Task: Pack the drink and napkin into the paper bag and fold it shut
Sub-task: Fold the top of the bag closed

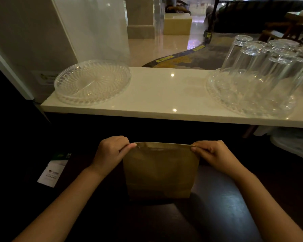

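Both hands, left (110, 152) and right (212, 154), pinch the top corners of the bag (160, 172) standing at lower centre (contents hidden); an uneven pull could tear or tip it.

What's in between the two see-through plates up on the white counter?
Nothing: the head view shows only bare white counter between the empty plate and the plate holding glasses.

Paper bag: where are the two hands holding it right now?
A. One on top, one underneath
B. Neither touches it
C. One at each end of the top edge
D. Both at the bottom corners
C: the left hand and right hand each pinch one end of the paper bag top edge, which looks folded over.
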